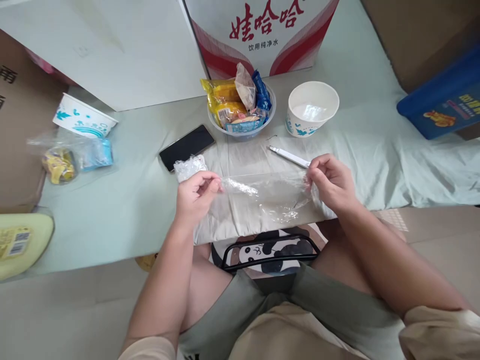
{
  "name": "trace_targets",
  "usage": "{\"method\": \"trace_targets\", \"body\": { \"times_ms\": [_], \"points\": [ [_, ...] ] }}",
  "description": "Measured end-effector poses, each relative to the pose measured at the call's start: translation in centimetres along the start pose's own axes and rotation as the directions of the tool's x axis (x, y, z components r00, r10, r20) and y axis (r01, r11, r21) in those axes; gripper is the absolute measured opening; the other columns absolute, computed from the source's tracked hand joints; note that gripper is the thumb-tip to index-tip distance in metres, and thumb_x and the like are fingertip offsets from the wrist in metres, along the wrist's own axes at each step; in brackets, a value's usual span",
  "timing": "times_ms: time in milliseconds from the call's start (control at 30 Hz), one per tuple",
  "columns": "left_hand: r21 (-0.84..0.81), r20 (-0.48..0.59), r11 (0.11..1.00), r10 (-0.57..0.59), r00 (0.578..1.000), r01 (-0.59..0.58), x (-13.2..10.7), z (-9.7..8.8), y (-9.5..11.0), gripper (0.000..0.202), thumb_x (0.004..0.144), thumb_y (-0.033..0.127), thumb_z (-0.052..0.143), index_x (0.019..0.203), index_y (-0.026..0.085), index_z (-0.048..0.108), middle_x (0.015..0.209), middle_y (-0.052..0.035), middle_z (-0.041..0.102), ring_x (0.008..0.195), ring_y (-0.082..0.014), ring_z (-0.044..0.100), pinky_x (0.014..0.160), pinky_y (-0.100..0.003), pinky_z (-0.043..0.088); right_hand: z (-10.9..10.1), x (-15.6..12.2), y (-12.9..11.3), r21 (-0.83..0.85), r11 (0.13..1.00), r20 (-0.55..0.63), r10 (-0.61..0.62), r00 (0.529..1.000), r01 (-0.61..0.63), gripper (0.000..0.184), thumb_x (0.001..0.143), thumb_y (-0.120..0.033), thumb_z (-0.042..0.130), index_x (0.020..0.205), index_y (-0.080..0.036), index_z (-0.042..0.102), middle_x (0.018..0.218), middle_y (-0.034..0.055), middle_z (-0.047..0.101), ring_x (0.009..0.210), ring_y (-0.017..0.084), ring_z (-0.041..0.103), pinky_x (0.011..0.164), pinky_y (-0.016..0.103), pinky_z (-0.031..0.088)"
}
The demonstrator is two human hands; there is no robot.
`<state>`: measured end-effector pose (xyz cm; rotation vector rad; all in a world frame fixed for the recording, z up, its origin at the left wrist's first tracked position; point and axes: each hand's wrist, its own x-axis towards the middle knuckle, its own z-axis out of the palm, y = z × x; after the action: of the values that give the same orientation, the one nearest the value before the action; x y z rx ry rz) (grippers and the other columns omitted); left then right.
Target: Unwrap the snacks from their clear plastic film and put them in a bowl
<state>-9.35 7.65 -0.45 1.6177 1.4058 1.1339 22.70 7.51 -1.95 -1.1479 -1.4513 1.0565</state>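
Observation:
A clear plastic bag (262, 197) is stretched between my two hands over the near edge of the pale green cloth (123, 210). My left hand (197, 192) pinches its left end, fingers closed. My right hand (330, 182) pinches the right end, fingers curled shut. A crumpled bunch of clear plastic (187, 167) lies just beyond my left hand. A white pen-like tool (290, 156) rests on the cloth beyond my right hand.
A black phone (186, 146) lies behind the bag. A clear bowl of snack packets (240, 107) and a white paper bowl (312, 107) stand further back, before a red-and-white carton (262, 35). Another paper bowl (83, 119) and bagged snacks (71, 160) lie left. A blue box (446, 100) sits right.

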Motion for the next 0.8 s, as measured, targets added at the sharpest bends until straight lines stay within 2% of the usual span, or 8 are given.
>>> {"method": "trace_targets", "body": {
  "times_ms": [67, 133, 200, 300, 433, 600, 733, 800],
  "points": [
    [-0.197, 0.047, 0.951, -0.232, 0.972, 0.237, 0.4, -0.1, 0.5, 0.017, 0.084, 0.037, 0.067, 0.083, 0.020, 0.064, 0.061, 0.0009, 0.065, 0.048, -0.0147, 0.063, 0.045, -0.026, 0.051, 0.1, 0.3, 0.1, 0.165, 0.982, 0.061, 0.082, 0.995, -0.091, 0.043, 0.082, -0.056, 0.078, 0.104, -0.027, 0.054, 0.069, -0.0042, 0.062, 0.058, 0.013, 0.061, 0.055, 0.025, 0.050],
    [-0.304, 0.064, 0.870, -0.389, 0.919, 0.389, 0.9, -0.2, 0.9, 0.018, 0.082, 0.037, 0.068, 0.081, 0.021, 0.061, 0.060, 0.0021, 0.062, 0.043, -0.0139, 0.060, 0.038, -0.023, 0.044, 0.1, 0.5, 0.3, 0.240, 0.953, 0.142, 0.154, 0.978, -0.185, 0.058, 0.074, -0.049, 0.087, 0.116, -0.029, 0.051, 0.079, -0.0035, 0.064, 0.066, 0.014, 0.065, 0.059, 0.026, 0.054],
    [-0.328, 0.064, 0.812, -0.491, 0.869, 0.483, 1.4, -0.2, 1.1, 0.018, 0.081, 0.036, 0.068, 0.080, 0.021, 0.059, 0.059, 0.0025, 0.062, 0.043, -0.0133, 0.061, 0.036, -0.021, 0.042, 0.2, 0.4, 0.5, 0.257, 0.933, 0.171, 0.211, 0.962, -0.250, 0.057, 0.076, -0.043, 0.086, 0.118, -0.030, 0.050, 0.083, -0.0035, 0.063, 0.064, 0.012, 0.063, 0.057, 0.025, 0.054],
    [-0.277, 0.109, 0.774, -0.564, 0.819, 0.570, 1.5, -0.1, 1.2, 0.019, 0.080, 0.035, 0.070, 0.080, 0.021, 0.059, 0.060, 0.0029, 0.063, 0.041, -0.0114, 0.059, 0.035, -0.018, 0.038, -0.1, 0.4, 1.0, 0.286, 0.924, 0.088, 0.239, 0.967, -0.254, 0.047, 0.082, -0.043, 0.080, 0.116, -0.032, 0.049, 0.088, -0.0043, 0.059, 0.050, 0.007, 0.051, 0.043, 0.022, 0.046],
    [-0.267, 0.189, 0.741, -0.587, 0.788, 0.616, 1.1, 0.1, 1.3, 0.022, 0.080, 0.038, 0.073, 0.088, 0.020, 0.063, 0.061, 0.0029, 0.065, 0.039, -0.0095, 0.057, 0.032, -0.016, 0.035, -1.0, 0.8, 1.3, 0.243, 0.951, 0.005, 0.195, 0.981, -0.190, 0.040, 0.092, -0.049, 0.068, 0.124, -0.037, 0.047, 0.103, -0.0009, 0.062, 0.055, 0.008, 0.052, 0.045, 0.023, 0.047],
    [-0.452, 0.070, 0.687, -0.609, 0.790, 0.569, 1.4, 0.5, 0.7, 0.025, 0.085, 0.035, 0.072, 0.104, 0.019, 0.068, 0.075, -0.0013, 0.072, 0.050, -0.0090, 0.065, 0.037, -0.014, 0.041, -0.4, 1.3, 0.8, 0.278, 0.938, 0.049, 0.202, 0.978, -0.208, 0.050, 0.101, -0.066, 0.035, 0.143, -0.039, 0.041, 0.127, 0.0105, 0.063, 0.105, 0.024, 0.070, 0.085, 0.045, 0.059],
    [-0.517, 0.013, 0.683, -0.596, 0.803, 0.516, 0.4, 3.3, 0.0, 0.024, 0.092, 0.039, 0.065, 0.105, 0.019, 0.066, 0.090, -0.0064, 0.077, 0.066, -0.0118, 0.073, 0.044, -0.014, 0.048, 2.4, 0.8, 0.9, 0.445, 0.820, 0.173, 0.316, 0.933, -0.360, 0.068, 0.093, -0.075, 0.044, 0.149, -0.040, 0.030, 0.134, 0.0121, 0.064, 0.124, 0.028, 0.065, 0.100, 0.053, 0.054],
    [-0.483, 0.045, 0.726, -0.538, 0.842, 0.490, -0.9, 5.4, 0.0, 0.030, 0.095, 0.047, 0.062, 0.109, 0.020, 0.063, 0.098, -0.0077, 0.078, 0.074, -0.0143, 0.076, 0.051, -0.017, 0.054, 3.4, 0.5, 1.0, 0.475, 0.789, 0.216, 0.326, 0.920, -0.391, 0.076, 0.089, -0.078, 0.050, 0.150, -0.040, 0.025, 0.138, 0.0124, 0.063, 0.127, 0.029, 0.064, 0.101, 0.054, 0.053]
  ]
}}
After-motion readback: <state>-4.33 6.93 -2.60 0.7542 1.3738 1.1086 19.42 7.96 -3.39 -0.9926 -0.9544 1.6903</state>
